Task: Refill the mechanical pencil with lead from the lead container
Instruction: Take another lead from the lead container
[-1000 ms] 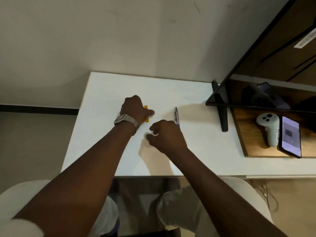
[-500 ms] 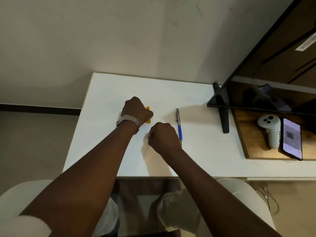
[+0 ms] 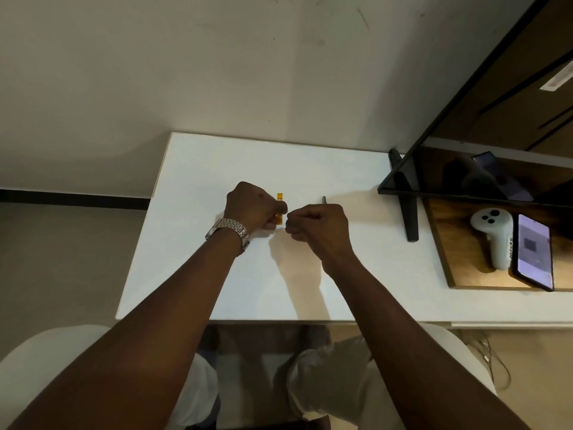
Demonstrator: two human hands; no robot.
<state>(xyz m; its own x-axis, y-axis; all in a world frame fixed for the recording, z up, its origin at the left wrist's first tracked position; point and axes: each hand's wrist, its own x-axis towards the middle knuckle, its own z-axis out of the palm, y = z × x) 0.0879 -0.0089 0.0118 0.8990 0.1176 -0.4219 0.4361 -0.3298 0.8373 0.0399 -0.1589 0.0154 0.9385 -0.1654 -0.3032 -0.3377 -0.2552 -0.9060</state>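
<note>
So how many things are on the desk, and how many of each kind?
Yellow lead container, at the left hand: 1
Mechanical pencil, mostly hidden behind the right hand: 1
White controller: 1
Phone: 1
Dark screen on a stand: 1
Total: 5

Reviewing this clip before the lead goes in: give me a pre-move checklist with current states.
1. Lead container held: ok, the left hand grips the yellow case on the table.
2. Container open: cannot tell, fingers hide its near end.
3. Lead piece in the right hand: cannot tell, the fist is closed and nothing thin shows.
4. Mechanical pencil in hand: not ok, it lies on the table behind the right hand, only its far end showing.
5. Pencil cap removed: cannot tell.
</note>
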